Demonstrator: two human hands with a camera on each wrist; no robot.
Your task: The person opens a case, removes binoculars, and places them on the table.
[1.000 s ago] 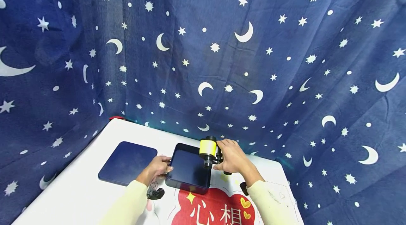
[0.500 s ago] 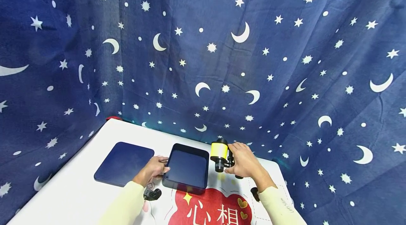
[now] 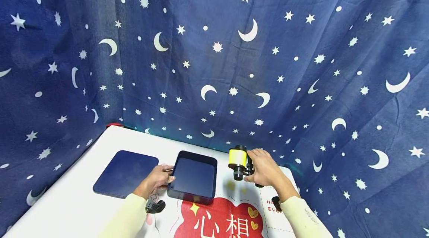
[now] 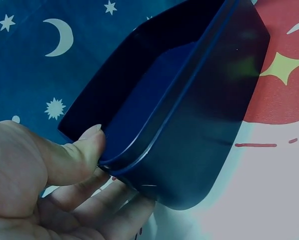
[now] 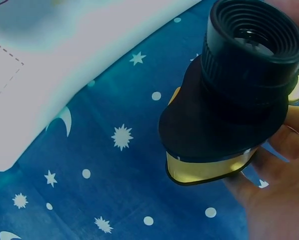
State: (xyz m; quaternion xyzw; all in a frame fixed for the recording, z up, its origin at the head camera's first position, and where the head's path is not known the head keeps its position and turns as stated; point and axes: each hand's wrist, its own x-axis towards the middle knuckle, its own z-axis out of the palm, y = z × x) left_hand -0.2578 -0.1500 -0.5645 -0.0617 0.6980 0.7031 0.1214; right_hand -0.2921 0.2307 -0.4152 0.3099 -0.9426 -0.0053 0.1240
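In the head view my left hand [image 3: 155,180] pinches the left edge of a dark blue, open-topped rectangular box [image 3: 190,196] on the table. The left wrist view shows the thumb over the rim of the box [image 4: 199,125], with the fingers against the outer wall. Bare floor shows inside the box. Right of it, my right hand [image 3: 266,168] grips yellow and black binoculars [image 3: 237,158], held above the table. One eyepiece of the binoculars [image 5: 229,115] faces the right wrist camera, and the fingers wrap the far barrel, partly hidden.
A flat dark blue lid [image 3: 126,173] lies left of the box. The white table [image 3: 83,197] bears a red printed patch [image 3: 218,219] with characters at its front. A blue star-and-moon curtain [image 3: 187,81] hangs behind the table and at its sides.
My right hand has carried the binoculars rightwards, from over the box's right edge to beyond it. My left hand keeps its hold on the box. The head view has shifted slightly.
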